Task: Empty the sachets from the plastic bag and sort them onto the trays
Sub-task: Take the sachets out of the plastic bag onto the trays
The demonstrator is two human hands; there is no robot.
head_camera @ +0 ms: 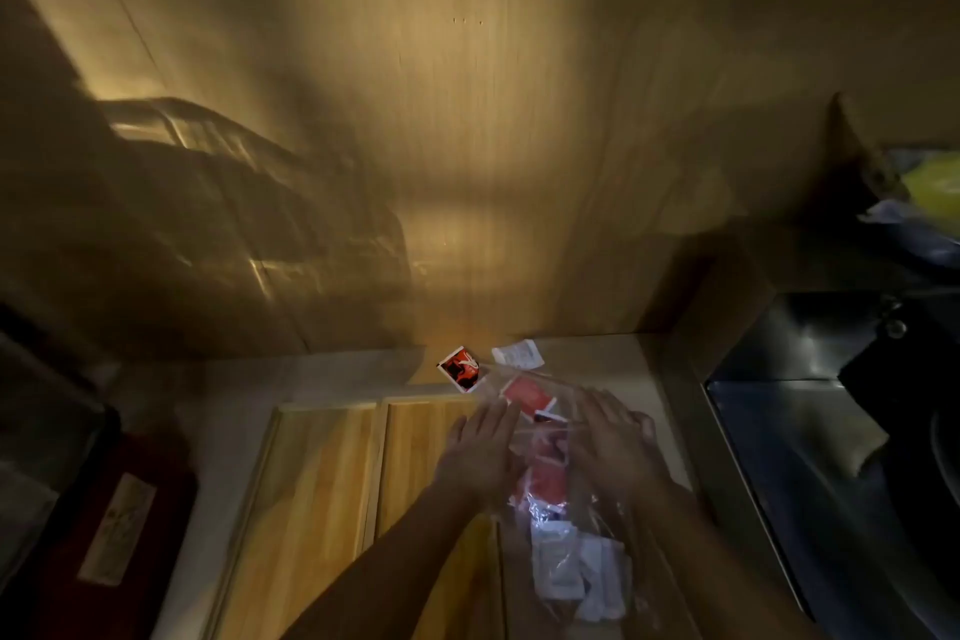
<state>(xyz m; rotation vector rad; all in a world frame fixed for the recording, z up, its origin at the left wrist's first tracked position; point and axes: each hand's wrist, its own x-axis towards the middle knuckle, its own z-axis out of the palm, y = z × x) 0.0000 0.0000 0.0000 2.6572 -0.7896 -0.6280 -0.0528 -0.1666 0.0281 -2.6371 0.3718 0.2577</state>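
Resting on the clear plastic bag (566,499), the left hand (480,452) and right hand (610,437) lie flat with fingers spread, gripping nothing; the bag of red and white sachets (576,561) lies beside two pale wooden trays (322,494), and a red-black sachet (460,368) and a white sachet (517,353) lie loose beyond them

Two wooden trays (322,473) lie side by side. One clear plastic bag (613,525) holds many small red and white sachets, too bunched to count. Two sachets lie outside: one red-and-black (461,368), one white (517,353).
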